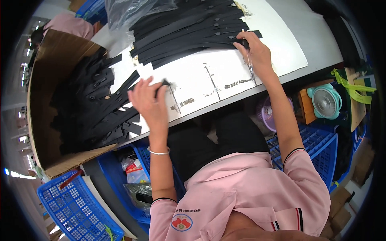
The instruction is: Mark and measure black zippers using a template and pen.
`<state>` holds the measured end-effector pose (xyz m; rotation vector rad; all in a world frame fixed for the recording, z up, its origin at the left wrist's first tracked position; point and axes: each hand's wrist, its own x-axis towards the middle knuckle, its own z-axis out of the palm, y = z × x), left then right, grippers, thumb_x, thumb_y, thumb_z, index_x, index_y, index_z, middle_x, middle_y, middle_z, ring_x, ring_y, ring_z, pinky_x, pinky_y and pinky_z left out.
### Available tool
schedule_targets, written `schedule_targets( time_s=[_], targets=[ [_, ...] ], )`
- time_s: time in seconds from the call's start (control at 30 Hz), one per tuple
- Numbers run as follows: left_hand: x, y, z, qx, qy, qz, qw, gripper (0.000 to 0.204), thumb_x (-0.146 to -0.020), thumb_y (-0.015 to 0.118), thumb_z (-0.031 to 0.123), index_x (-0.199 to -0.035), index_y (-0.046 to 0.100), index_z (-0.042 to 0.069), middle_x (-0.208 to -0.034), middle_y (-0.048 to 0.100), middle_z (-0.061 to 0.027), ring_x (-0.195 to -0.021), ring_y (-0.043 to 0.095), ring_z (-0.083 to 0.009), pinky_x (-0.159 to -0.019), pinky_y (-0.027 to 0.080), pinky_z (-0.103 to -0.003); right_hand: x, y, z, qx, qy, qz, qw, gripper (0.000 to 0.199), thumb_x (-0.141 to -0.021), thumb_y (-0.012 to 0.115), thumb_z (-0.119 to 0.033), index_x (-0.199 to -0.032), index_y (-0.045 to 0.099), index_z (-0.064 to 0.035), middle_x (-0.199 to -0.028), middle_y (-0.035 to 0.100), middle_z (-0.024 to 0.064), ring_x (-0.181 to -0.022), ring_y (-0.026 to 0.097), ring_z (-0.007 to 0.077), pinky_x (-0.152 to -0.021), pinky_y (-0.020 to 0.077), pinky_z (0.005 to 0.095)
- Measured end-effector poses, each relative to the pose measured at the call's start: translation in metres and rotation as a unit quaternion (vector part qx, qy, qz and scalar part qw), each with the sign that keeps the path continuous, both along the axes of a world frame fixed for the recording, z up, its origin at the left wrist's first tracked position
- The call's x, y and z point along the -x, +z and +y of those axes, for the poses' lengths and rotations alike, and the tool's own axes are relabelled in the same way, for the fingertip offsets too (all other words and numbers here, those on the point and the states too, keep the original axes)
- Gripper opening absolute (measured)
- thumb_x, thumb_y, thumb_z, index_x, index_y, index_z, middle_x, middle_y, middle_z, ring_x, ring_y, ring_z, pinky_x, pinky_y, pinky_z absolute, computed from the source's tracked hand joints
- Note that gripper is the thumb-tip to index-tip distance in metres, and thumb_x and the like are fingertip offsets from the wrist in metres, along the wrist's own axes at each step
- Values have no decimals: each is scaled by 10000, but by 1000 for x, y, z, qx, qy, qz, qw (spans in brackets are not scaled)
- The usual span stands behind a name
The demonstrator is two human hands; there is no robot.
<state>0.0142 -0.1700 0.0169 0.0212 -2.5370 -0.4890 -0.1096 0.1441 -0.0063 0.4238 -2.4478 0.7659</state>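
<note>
My left hand (148, 100) hovers over the near left part of the white board (197, 76). Its thumb and forefinger pinch a small black fabric piece (165, 83); most of it is hidden by the fingers. On the right, my right hand (257, 54) closes around a slim pen-like tool (249, 60), held upright. That hand is beside the right ends of a row of black fabric strips (181, 36), laid side by side on the board. Small round dark dots show near their right ends. Dark marker lines (212, 80) cross the board between my hands.
A cardboard box (46, 76) on the left holds a heap of loose black strips (88, 104). Clear plastic (128, 16) lies behind the row. Blue baskets (76, 205) stand below the table. At the right are a turquoise fan (325, 101) and a purple basket (266, 114).
</note>
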Motion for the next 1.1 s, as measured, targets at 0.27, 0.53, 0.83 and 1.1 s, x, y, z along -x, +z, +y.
schedule_targets(
  time_s=[0.27,0.53,0.83,1.1],
  targets=[
    [11,-21,109,-81,-156,-36,984,176,-898,731,110,-1062,732,47,-1225,697,-99,-1270,583,-310,-1198,273,-537,-63,14,-23,108,44,23,993,149,-838,799,-161,-936,735,-68,-883,746,66,-800,699,245,-729,527,337],
    [-7,-14,107,-82,-175,-30,981,433,-942,643,28,-1373,599,16,-1430,580,-156,-1431,447,-361,-1216,228,-576,-111,-6,-23,-74,122,28,989,400,-766,848,-243,-1084,640,-117,-1287,676,61,-1282,574,244,-1122,377,476],
    [-44,-21,82,-6,-96,-111,989,511,-983,663,197,-1458,546,50,-1529,512,-134,-1490,364,-356,-1221,102,-616,-102,-12,54,-104,9,37,994,461,-784,831,-239,-1196,664,-118,-1274,689,39,-1289,569,248,-1176,308,495],
    [-78,-22,52,-12,28,-154,988,594,-983,666,260,-1516,485,71,-1631,365,-140,-1538,258,-352,-1197,20,-650,-100,-18,64,-174,-1,76,982,373,-856,776,-213,-1180,664,-65,-1271,696,62,-1231,601,253,-1176,317,467]
  ],
)
